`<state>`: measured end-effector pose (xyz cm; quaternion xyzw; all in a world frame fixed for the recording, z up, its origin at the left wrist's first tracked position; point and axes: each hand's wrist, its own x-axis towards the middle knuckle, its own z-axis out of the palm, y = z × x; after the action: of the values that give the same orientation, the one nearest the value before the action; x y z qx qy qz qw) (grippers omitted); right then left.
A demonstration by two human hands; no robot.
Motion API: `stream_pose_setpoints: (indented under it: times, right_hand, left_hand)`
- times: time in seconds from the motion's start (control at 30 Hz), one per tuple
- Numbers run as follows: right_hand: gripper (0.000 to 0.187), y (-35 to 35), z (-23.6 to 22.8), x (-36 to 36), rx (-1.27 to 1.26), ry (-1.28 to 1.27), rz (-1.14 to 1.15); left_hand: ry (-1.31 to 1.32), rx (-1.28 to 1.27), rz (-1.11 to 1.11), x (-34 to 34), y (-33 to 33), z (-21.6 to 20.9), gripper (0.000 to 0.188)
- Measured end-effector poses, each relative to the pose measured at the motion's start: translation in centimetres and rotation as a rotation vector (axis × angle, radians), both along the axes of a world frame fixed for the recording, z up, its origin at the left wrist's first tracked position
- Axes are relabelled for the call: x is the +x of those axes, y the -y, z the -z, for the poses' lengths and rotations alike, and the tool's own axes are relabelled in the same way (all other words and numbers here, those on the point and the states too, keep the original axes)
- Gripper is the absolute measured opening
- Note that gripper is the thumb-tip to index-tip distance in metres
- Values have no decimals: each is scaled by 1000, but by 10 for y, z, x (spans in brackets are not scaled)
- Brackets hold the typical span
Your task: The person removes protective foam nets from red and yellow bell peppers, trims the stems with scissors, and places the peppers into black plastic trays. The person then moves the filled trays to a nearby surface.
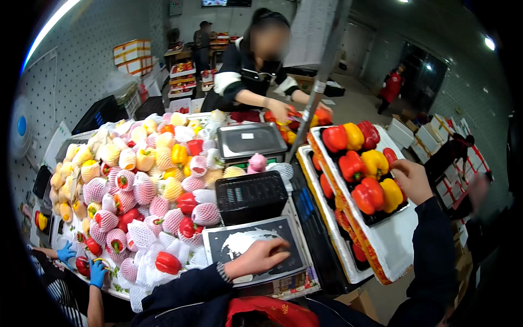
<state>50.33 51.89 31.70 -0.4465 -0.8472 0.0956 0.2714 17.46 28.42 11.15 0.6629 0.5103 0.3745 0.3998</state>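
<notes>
My left hand (259, 258) hovers over a scale with a dark, white-smeared platform (298, 248). Its fingers are loosely extended and nothing shows in them. At the right, my right hand (414, 181) reaches into a white foam box (396, 253), fingers curled down on a red bell pepper (389, 156) at the edge of the group. Red and yellow bell peppers (375, 163) sit there in rows on black trays. The near part of the box shows bare white foam. My fingertips partly hide the peppers under them.
Netted peppers (144, 188) heap on the table at left, beside a stack of black trays (250, 196) and another scale (251, 140). A metal post (321, 82) rises beyond the boxes. One person handles peppers opposite; blue-gloved hands (98, 272) work at lower left.
</notes>
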Motion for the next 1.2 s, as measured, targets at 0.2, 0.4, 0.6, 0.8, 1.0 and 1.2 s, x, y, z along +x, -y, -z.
stream_pose_setpoints:
  times: [0.2, 0.4, 0.6, 0.8, 1.0, 1.2]
  right_hand:
    - [27, 70, 9, -199, 60, 632, -292]
    - [27, 82, 85, -298, 75, 309, -401]
    - [24, 160, 193, -354, -380, 45, -742]
    - [27, 245, 293, -381, -438, 175, -914]
    - [49, 314, 323, -400, -346, 162, -964]
    - [33, 331, 353, -416, -343, 787, -1019]
  left_hand:
    - [-364, 207, -601, -67, 138, 83, 41]
    - [-815, 37, -722, -110, 201, 130, 88]
    - [-964, -104, -748, -132, 243, 168, 90]
    - [-910, 137, -766, -142, 254, 178, 28]
    - [-600, 193, -555, -131, 280, 168, 22]
    - [-468, -261, -667, -132, 324, 160, 23]
